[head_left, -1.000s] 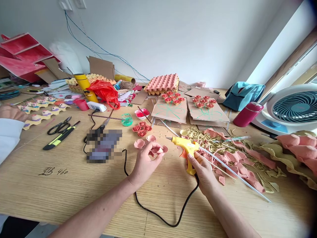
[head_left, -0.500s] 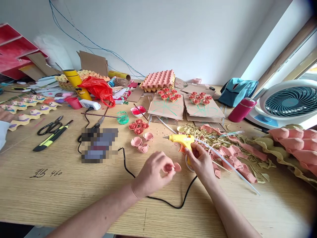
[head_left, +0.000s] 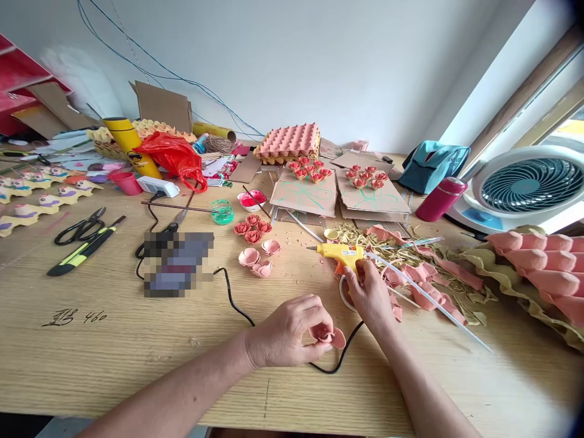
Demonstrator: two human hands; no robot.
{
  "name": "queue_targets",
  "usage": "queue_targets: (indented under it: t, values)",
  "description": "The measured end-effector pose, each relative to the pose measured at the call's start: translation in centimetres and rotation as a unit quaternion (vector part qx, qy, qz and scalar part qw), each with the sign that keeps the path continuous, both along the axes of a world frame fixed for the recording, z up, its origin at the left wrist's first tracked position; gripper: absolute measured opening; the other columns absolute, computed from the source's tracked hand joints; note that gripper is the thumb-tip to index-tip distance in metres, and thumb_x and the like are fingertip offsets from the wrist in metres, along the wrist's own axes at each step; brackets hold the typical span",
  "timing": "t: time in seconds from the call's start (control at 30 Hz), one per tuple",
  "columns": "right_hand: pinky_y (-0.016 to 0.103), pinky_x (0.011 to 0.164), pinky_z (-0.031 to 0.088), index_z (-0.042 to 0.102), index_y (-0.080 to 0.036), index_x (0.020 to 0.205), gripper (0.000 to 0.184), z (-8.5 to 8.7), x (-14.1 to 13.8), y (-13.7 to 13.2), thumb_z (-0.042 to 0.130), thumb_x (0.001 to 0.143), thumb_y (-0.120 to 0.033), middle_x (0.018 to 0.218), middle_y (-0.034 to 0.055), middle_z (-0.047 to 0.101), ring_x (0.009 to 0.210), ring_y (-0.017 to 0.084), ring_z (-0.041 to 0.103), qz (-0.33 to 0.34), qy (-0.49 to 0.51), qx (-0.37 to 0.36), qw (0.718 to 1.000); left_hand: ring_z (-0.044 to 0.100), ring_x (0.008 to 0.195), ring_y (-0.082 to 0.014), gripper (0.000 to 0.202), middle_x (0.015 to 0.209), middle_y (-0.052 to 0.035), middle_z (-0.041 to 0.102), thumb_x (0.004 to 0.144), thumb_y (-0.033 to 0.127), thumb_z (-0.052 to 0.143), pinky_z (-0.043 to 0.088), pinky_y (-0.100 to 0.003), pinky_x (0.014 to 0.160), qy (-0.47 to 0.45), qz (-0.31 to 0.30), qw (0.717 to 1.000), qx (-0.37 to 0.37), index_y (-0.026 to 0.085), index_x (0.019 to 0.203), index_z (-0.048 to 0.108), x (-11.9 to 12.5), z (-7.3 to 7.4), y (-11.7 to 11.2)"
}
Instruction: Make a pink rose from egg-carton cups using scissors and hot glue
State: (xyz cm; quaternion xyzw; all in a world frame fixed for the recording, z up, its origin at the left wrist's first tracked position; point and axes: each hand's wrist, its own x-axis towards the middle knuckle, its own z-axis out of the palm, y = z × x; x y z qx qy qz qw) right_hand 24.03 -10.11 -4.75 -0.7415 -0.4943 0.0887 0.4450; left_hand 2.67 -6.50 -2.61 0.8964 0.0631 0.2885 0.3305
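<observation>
Between the thumb and fingers of my left hand [head_left: 292,331] is a pink egg-carton flower [head_left: 329,336], its petals curling outward to the right. My right hand [head_left: 370,292] is wrapped round the handle of a yellow glue gun [head_left: 342,254], whose nozzle points left. A long clear glue stick [head_left: 429,301] runs out of the gun's back end. Below the gun a white tape-like ring [head_left: 347,294] is partly hidden by my right hand. Ahead of my left hand sit pink carton cups [head_left: 249,257] and several red-painted flowers [head_left: 252,229].
Carton scraps [head_left: 431,292] and stacked egg trays [head_left: 542,261] lie to the right, near a fan [head_left: 520,185]. Scissors [head_left: 82,228] and a utility knife [head_left: 86,246] are at left. A black cord [head_left: 230,295] crosses the table. Cardboard squares [head_left: 303,194] with red flowers stand behind.
My left hand has moved slightly right and nearer to me, turning the flower so more petals show. The glue gun stays in my right hand, a little farther right. The camera view has shifted slightly.
</observation>
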Motion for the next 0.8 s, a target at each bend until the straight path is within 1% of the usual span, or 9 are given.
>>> queue_targets:
  t: [0.2, 0.3, 0.37, 0.43, 0.53, 0.57, 0.63, 0.73, 0.8]
  values:
    - [0.029, 0.061, 0.040, 0.051, -0.022, 0.087, 0.040, -0.3, -2.9, 1.1, 0.053, 0.090, -0.063, 0.076, -0.0006, 0.053, 0.066, 0.017, 0.046, 0.039, 0.144, 0.012, 0.989, 0.056, 0.070, -0.0117, 0.012, 0.078, -0.0008, 0.062, 0.083, 0.010, 0.063, 0.050, -0.023, 0.069, 0.001, -0.021, 1.000, -0.021, 0.019, 0.082, 0.056, 0.1, -0.3, -0.2]
    - [0.027, 0.057, 0.038, 0.049, -0.023, 0.084, 0.043, 0.3, -4.2, 1.8, 0.051, 0.091, -0.065, 0.074, -0.0027, 0.047, 0.063, 0.014, 0.042, 0.076, 0.210, 0.015, 0.975, 0.056, 0.070, -0.0116, 0.011, 0.077, -0.0006, 0.062, 0.083, 0.009, 0.063, 0.051, -0.023, 0.069, 0.001, -0.022, 0.999, -0.027, 0.019, 0.084, 0.057, 0.0, -0.5, -0.1]
    - [0.027, 0.055, 0.036, 0.048, -0.023, 0.082, 0.044, 1.1, -4.4, 2.0, 0.050, 0.091, -0.065, 0.070, -0.0039, 0.043, 0.060, 0.014, 0.040, 0.088, 0.220, 0.011, 0.971, 0.057, 0.069, -0.0114, 0.011, 0.078, -0.0007, 0.063, 0.084, 0.010, 0.063, 0.051, -0.023, 0.069, 0.006, -0.023, 0.999, -0.035, 0.019, 0.084, 0.057, 0.0, -0.5, 0.0]
    - [0.027, 0.054, 0.034, 0.048, -0.023, 0.081, 0.042, 1.8, -3.7, 1.7, 0.050, 0.092, -0.063, 0.068, -0.0039, 0.043, 0.058, 0.014, 0.040, 0.085, 0.187, 0.007, 0.979, 0.057, 0.068, -0.0113, 0.012, 0.078, -0.0007, 0.064, 0.083, 0.010, 0.063, 0.051, -0.023, 0.068, 0.009, -0.024, 0.999, -0.040, 0.020, 0.085, 0.056, -0.1, -0.6, 0.0]
    - [0.030, 0.061, 0.036, 0.051, -0.022, 0.079, 0.036, 1.9, -2.0, 0.7, 0.052, 0.092, -0.055, 0.074, 0.0002, 0.051, 0.064, 0.016, 0.046, 0.057, 0.042, 0.009, 0.997, 0.057, 0.068, -0.0113, 0.013, 0.079, -0.0008, 0.064, 0.083, 0.010, 0.064, 0.051, -0.023, 0.068, 0.009, -0.010, 0.999, -0.043, 0.020, 0.085, 0.056, 0.0, -0.6, -0.1]
    - [0.031, 0.063, 0.037, 0.052, -0.022, 0.078, 0.034, 1.6, -1.4, 0.3, 0.053, 0.092, -0.053, 0.078, 0.0018, 0.052, 0.066, 0.017, 0.048, 0.045, -0.008, 0.012, 0.999, 0.057, 0.068, -0.0113, 0.013, 0.080, -0.0009, 0.065, 0.083, 0.010, 0.064, 0.050, -0.023, 0.069, 0.009, 0.001, 0.999, -0.043, 0.020, 0.084, 0.056, 0.0, -0.5, -0.1]
    - [0.032, 0.065, 0.038, 0.054, -0.021, 0.078, 0.033, 0.6, -0.6, -0.4, 0.052, 0.093, -0.051, 0.079, 0.0037, 0.054, 0.069, 0.019, 0.049, 0.034, -0.070, 0.001, 0.997, 0.057, 0.069, -0.0114, 0.014, 0.080, -0.0009, 0.065, 0.082, 0.009, 0.064, 0.050, -0.024, 0.070, 0.010, 0.021, 0.999, -0.037, 0.020, 0.083, 0.055, 0.0, -0.3, -0.1]
    - [0.034, 0.067, 0.040, 0.057, -0.021, 0.082, 0.030, -0.9, -0.3, -0.8, 0.052, 0.094, -0.047, 0.082, 0.0060, 0.057, 0.074, 0.021, 0.053, 0.032, -0.117, -0.017, 0.992, 0.055, 0.069, -0.0122, 0.017, 0.078, -0.0001, 0.064, 0.081, 0.008, 0.063, 0.049, -0.025, 0.071, 0.005, 0.043, 0.999, -0.021, 0.020, 0.079, 0.052, 0.1, 0.1, -0.1]
    - [0.034, 0.068, 0.041, 0.057, -0.021, 0.083, 0.027, -1.6, -0.5, -0.7, 0.053, 0.094, -0.045, 0.083, 0.0064, 0.059, 0.076, 0.022, 0.055, 0.035, -0.134, -0.028, 0.990, 0.055, 0.069, -0.0128, 0.018, 0.076, 0.0004, 0.063, 0.080, 0.007, 0.063, 0.049, -0.026, 0.071, 0.001, 0.053, 0.999, -0.015, 0.021, 0.076, 0.051, 0.1, 0.2, -0.1]
